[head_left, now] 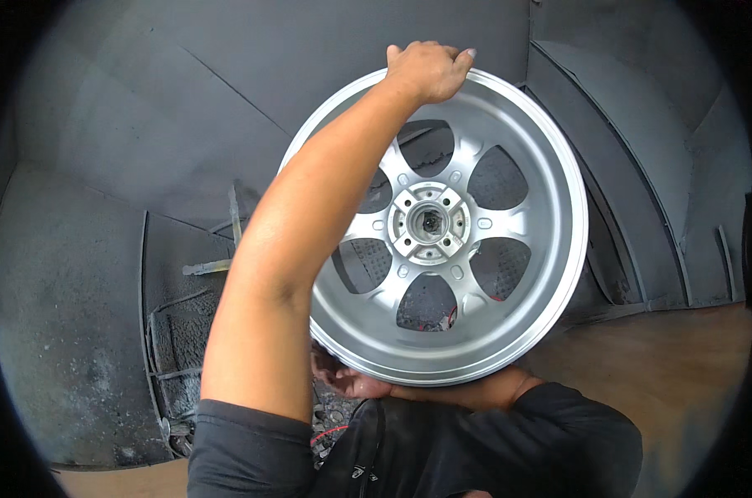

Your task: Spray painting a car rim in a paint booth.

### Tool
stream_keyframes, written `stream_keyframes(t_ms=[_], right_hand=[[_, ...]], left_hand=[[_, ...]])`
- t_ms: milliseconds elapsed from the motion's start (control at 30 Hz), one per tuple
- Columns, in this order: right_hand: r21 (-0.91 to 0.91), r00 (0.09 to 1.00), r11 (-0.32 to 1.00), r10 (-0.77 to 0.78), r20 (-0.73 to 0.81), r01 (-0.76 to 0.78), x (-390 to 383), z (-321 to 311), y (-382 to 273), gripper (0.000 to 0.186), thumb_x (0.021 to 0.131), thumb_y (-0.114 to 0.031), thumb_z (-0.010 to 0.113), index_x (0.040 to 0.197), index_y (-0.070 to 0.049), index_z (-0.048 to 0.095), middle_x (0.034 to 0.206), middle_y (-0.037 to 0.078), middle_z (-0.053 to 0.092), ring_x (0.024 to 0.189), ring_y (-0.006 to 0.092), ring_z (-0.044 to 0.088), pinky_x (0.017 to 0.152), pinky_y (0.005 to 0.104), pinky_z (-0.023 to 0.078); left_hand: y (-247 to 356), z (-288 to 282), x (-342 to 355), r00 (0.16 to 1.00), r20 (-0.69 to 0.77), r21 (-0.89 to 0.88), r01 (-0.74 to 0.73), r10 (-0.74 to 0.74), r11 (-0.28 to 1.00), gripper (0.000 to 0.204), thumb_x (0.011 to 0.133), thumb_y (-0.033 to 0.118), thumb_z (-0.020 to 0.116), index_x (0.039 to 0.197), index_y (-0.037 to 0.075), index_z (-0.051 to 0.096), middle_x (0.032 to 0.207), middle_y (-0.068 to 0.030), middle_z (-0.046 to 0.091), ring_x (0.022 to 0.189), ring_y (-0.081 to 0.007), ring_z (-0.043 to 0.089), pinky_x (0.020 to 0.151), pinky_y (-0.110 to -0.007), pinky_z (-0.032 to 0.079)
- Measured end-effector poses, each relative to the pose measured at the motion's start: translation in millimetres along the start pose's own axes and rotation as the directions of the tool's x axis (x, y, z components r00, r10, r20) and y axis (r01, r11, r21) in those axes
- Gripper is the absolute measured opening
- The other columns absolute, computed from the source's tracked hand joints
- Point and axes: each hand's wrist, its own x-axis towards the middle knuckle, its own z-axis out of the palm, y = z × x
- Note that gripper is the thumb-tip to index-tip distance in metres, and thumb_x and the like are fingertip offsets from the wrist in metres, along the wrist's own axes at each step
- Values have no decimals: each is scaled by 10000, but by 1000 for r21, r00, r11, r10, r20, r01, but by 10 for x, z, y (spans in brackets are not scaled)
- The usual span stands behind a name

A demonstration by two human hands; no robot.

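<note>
A silver alloy wheel rim [550, 274] fills the middle, its inner side facing me, with spokes around a central hub [430, 222]. My left hand [430, 70] reaches across to the far edge and is closed over the lip. Its thumb shows at the right, while the fingertips are hidden behind the rim. Along the near edge, my right forearm lies under the wheel, pointing left. My right hand [355, 383] is beside the lower left of the rim, with its fingers loosely apart and partly in shadow. The wheel appears to rest against that forearm.
Dark grey panels [144, 108] surround the wheel. A metal bracket [210, 267] with worn edges stands left of my left arm. Gritty debris [334, 408] and a red cable [330, 433] show below the wheel. Brown floor [675, 365] lies at the right.
</note>
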Motion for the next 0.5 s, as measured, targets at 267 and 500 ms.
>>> stream_keyframes(t_ms=[267,500], right_hand=[[171,977,976,101,190,-134,-93,-500,-248,644,989,-348,442,1456,45,239,1439,227,363,1294,312,454,973,431,515],[-602,891,659,-376,255,451,-132,-344,-394,632,943,-437,503,1390,0,413,1281,263,489,1148,344,539,916,427,516]], left_hand=[[190,-1229,-1090,964,-159,-30,-222,215,974,556,981,480,334,1040,37,665,1056,-268,642,1068,-450,582,960,-574,406],[-189,-2253,-2842,847,-472,-143,-346,243,927,560,1036,422,300,1087,-46,603,1056,-176,627,995,-266,567,924,-357,415]])
